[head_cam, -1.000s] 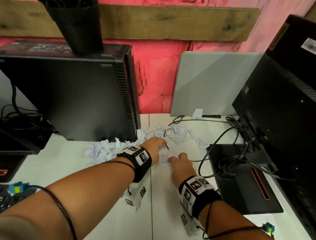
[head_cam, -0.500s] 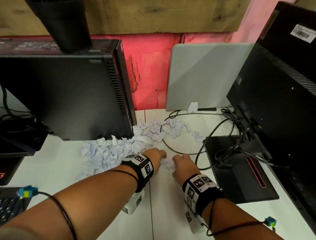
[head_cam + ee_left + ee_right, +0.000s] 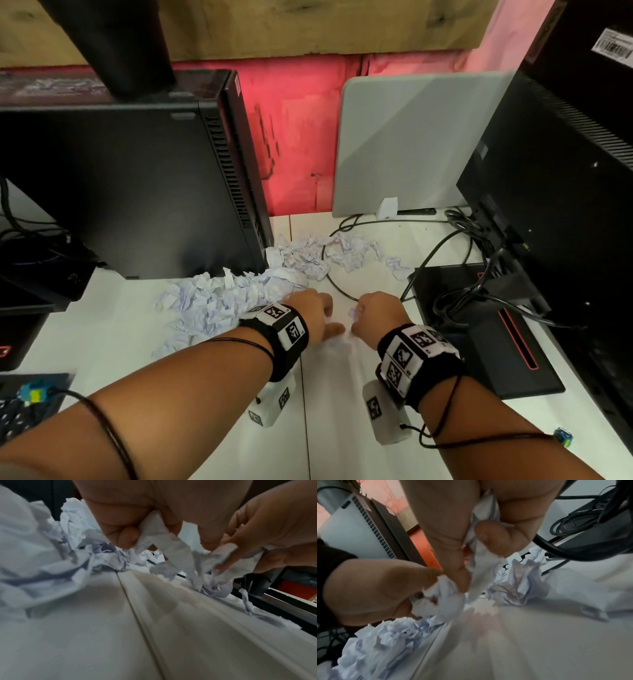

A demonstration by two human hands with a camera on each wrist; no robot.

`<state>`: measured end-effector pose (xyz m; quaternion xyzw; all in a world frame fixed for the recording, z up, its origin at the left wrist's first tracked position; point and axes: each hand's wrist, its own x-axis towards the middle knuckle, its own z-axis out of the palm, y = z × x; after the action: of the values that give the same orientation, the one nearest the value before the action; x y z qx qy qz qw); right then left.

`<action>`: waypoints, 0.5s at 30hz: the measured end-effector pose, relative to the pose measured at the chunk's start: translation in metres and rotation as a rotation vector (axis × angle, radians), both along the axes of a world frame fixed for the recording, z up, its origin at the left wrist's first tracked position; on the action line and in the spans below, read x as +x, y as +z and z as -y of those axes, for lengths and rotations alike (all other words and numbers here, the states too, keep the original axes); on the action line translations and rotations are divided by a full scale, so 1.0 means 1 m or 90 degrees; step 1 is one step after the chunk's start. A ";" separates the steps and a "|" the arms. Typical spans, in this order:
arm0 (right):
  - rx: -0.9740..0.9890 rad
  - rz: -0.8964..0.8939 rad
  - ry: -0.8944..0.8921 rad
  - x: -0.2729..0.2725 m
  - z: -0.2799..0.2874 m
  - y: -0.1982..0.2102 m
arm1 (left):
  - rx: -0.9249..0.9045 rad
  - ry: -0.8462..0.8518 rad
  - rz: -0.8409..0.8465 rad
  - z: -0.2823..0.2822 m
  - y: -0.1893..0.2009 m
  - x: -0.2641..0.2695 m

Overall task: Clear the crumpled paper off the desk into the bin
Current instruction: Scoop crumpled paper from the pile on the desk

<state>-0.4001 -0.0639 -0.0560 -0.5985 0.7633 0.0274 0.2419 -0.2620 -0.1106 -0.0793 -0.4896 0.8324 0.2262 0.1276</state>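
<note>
Crumpled white paper scraps [image 3: 219, 301] lie heaped on the white desk [image 3: 342, 411] in front of the black computer case, with more scraps [image 3: 342, 250] further back around a cable loop. My left hand [image 3: 320, 313] grips a wad of paper [image 3: 159, 539] in its curled fingers. My right hand [image 3: 373, 315] sits close beside it, its fingers curled round another wad [image 3: 481, 545]. Both hands hover just above the desk, near the seam between the two desk panels. No bin is in view.
A black computer case [image 3: 137, 192] stands at the left, a grey panel [image 3: 411, 144] at the back. Another black case [image 3: 565, 205] with tangled cables [image 3: 479, 246] stands at the right, and a flat black device [image 3: 486, 339] lies before it. A keyboard corner [image 3: 20, 411] shows at lower left.
Both hands have drawn back towards me from the scraps near the cable loop, dragging and gathering paper, and now hold wads close together.
</note>
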 end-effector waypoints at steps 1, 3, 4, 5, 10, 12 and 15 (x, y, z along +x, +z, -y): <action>0.015 -0.005 0.011 -0.001 0.000 0.001 | 0.001 -0.012 0.019 0.000 -0.005 -0.001; 0.019 0.016 0.017 -0.002 -0.002 0.001 | -0.001 -0.016 0.033 -0.002 -0.016 -0.001; 0.012 0.035 0.014 -0.001 -0.004 0.000 | 0.000 -0.013 0.037 -0.003 -0.020 -0.001; 0.003 0.058 -0.011 -0.001 -0.005 -0.003 | 0.007 -0.005 0.041 -0.005 -0.023 -0.001; -0.077 0.117 -0.056 0.004 -0.007 -0.016 | 0.011 0.015 0.037 -0.007 -0.028 0.002; -0.031 0.067 -0.034 0.007 -0.004 -0.019 | 0.011 -0.003 0.044 -0.007 -0.027 0.003; 0.021 -0.076 0.038 0.010 -0.003 -0.023 | 0.027 -0.006 0.037 -0.004 -0.022 0.004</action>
<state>-0.3899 -0.0613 -0.0794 -0.6141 0.7576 0.0827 0.2049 -0.2576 -0.1070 -0.1012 -0.4890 0.8257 0.2290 0.1635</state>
